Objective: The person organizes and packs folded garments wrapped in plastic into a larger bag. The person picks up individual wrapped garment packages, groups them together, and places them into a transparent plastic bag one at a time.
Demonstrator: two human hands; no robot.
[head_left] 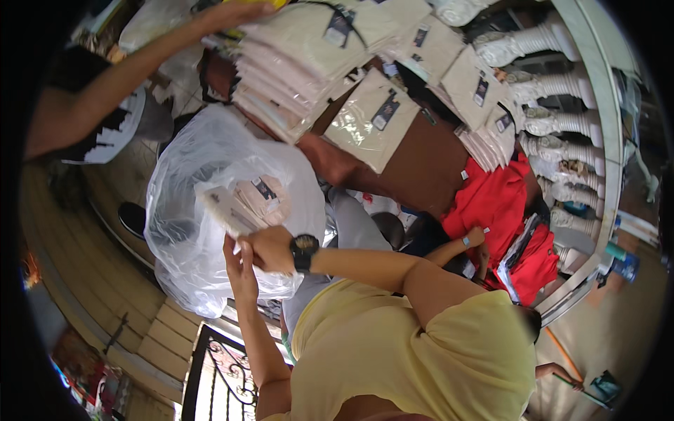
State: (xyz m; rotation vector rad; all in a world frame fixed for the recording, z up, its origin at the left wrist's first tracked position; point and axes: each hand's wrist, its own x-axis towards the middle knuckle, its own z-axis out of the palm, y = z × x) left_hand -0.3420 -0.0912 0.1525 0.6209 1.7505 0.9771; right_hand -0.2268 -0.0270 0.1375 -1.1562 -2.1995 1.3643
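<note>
A large clear plastic bag (175,161) stands left of the table with its mouth spread. Several folded cream garments in clear packets (242,203) sit in its mouth, one showing a dark label. At their near end, my right hand (272,249), with a black watch on the wrist, is closed on the packets; its fingertips are partly hidden. My left hand (242,274) is beside it, palm up along the near side of the bag. Its fingers are stretched and apart, close to the right hand, and nothing shows in them.
Tall stacks of packaged garments (295,70) cover the far part of the brown table (421,165). A co-worker's arm (140,63) reaches over from the left. Another person's hand (476,238) rests by red garments (491,196) at right. White balusters (562,123) line the right side.
</note>
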